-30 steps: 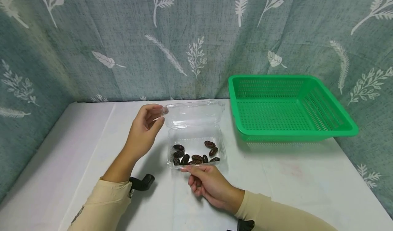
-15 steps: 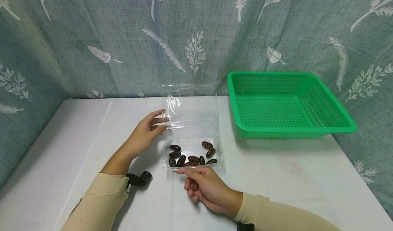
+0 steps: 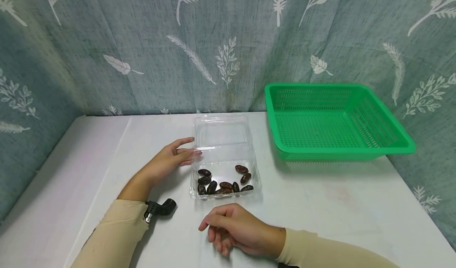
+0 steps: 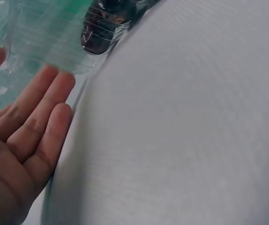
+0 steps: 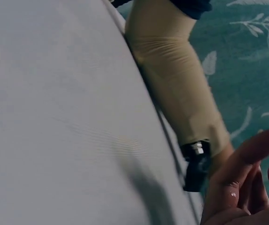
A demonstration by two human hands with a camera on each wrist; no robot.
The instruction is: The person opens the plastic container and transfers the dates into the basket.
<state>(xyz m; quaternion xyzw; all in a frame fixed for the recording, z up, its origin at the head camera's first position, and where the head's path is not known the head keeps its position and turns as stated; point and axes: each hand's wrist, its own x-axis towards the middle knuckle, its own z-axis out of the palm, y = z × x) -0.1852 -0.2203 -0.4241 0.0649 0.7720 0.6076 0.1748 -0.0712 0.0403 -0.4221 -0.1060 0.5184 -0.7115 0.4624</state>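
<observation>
While the clear container [image 3: 222, 173] sits folded open on the table [image 3: 303, 208] in the head view, the left hand [image 3: 170, 159] lies at its nine o'clock, fingers loosely extended, tips at the side by the hinge and no firm grip to be seen. The right hand [image 3: 238, 227] rests at six o'clock, just short of the near wall, fingers softly curled round nothing. Dark dates [image 3: 226, 185] line the tray from nine through six to two o'clock, and the green basket [image 3: 342, 151] stands between two and three. To open it well, I'd keep the left touch light and low beside the hinge until the lid [image 3: 223, 133] stays back by itself, since such thin plastic could spring up or slide. Against half a second ago, the lid has dropped lower and the right fingertips have left the near wall; the dates keep their arrangement.

In the left wrist view, nearly straight fingers meet the plastic wall at eleven o'clock; how hard they press, I can't tell.

In the right wrist view, the relaxed right fingers show at four o'clock, holding nothing visible, with a beige sleeve [image 5: 172, 84] beyond; the container is out of sight.
</observation>
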